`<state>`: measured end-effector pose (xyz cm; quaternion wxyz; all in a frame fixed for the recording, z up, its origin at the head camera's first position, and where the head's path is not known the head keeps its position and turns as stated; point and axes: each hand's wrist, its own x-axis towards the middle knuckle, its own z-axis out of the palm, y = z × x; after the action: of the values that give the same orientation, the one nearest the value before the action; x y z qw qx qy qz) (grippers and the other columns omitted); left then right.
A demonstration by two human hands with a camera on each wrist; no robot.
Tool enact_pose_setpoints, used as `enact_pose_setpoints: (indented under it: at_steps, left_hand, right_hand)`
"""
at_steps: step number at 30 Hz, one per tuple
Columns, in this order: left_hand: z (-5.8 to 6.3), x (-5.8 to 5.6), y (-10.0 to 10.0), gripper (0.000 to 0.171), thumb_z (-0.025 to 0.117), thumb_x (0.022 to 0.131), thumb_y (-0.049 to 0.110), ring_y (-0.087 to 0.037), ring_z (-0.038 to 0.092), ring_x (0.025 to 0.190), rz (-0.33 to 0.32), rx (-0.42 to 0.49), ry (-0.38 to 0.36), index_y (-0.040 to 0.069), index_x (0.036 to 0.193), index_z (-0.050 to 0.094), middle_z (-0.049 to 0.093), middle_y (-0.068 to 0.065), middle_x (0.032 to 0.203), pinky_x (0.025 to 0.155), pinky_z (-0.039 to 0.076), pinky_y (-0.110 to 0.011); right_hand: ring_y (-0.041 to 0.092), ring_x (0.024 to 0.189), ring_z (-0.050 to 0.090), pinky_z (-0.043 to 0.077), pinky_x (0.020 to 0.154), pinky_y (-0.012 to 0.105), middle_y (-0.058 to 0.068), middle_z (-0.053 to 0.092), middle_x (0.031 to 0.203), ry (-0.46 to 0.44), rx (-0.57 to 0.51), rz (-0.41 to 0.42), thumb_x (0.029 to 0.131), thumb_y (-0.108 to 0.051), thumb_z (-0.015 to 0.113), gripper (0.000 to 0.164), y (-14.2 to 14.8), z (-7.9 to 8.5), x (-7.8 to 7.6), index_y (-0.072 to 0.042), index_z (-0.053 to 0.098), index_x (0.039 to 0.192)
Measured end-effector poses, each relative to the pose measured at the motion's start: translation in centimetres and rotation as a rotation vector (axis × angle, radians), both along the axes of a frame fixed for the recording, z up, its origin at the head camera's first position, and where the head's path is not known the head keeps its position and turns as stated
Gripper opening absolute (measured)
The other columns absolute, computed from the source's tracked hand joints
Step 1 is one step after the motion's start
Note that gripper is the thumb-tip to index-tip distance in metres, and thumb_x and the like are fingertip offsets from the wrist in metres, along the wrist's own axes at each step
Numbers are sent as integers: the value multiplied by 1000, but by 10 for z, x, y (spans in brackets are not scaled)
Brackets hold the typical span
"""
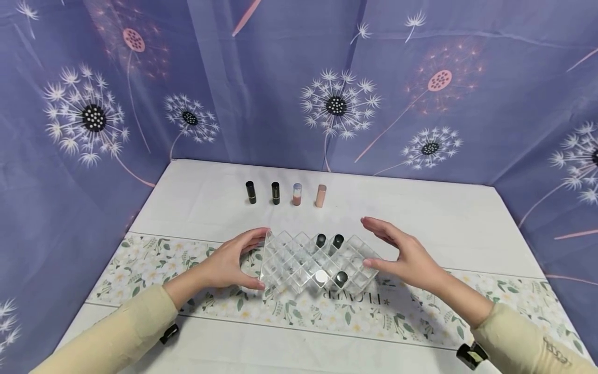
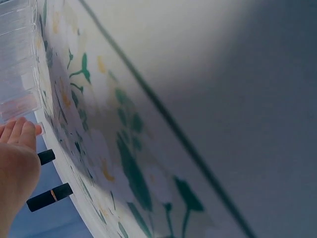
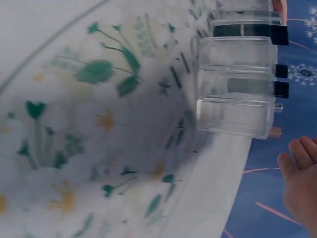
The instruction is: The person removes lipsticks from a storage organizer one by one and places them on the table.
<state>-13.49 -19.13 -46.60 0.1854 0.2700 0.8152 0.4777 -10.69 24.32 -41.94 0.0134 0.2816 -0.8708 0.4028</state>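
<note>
A clear lipstick organizer (image 1: 289, 265) with diamond-shaped compartments stands on the table between my hands. Black lipsticks (image 1: 342, 279) and a white-topped one (image 1: 321, 277) stand in its middle and right-hand compartments. My left hand (image 1: 229, 262) is at the organizer's left end, its thumb near the front corner and its fingertips by the back corner; whether it presses on the wall I cannot tell. Around the right end, my right hand (image 1: 406, 257) is spread with thumb and fingers apart. In the right wrist view, the right fingers (image 3: 299, 153) show a gap from the organizer (image 3: 235, 116).
Behind the organizer, two black lipsticks (image 1: 275, 193), one with a clear cap (image 1: 297, 194) and a pink one (image 1: 321, 196) stand in a row. A floral strip (image 1: 299, 311) crosses the white table (image 1: 420, 218). A purple dandelion-print curtain (image 1: 271, 104) encloses the back and sides.
</note>
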Motion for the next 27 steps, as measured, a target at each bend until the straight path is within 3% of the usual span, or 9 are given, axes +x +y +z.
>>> enact_pose_setpoints:
  at_steps: [7,19,27]
  left_hand:
    - [-1,-1,0,121,102,73,28,-34,41,155,-3,-20,5,15,169,29,36,-10,170,128,34,-46]
    - [0,-1,0,122,102,74,32,-36,41,154,-8,-22,10,13,169,29,36,-11,170,128,34,-49]
    - [0,-1,-1,122,102,73,32,-35,41,154,-6,-30,16,13,169,28,37,-11,170,128,35,-49]
  right_hand:
    - [33,145,53,36,119,13,10,54,161,4,5,30,90,-11,88,83,-8,14,-11,-12,46,162]
    - [30,145,54,37,121,16,7,56,158,-42,-19,61,88,-14,90,82,-24,29,-29,-14,51,160]
    - [28,143,56,42,123,30,5,61,154,-50,11,60,87,-17,91,73,-34,32,-40,-12,59,153]
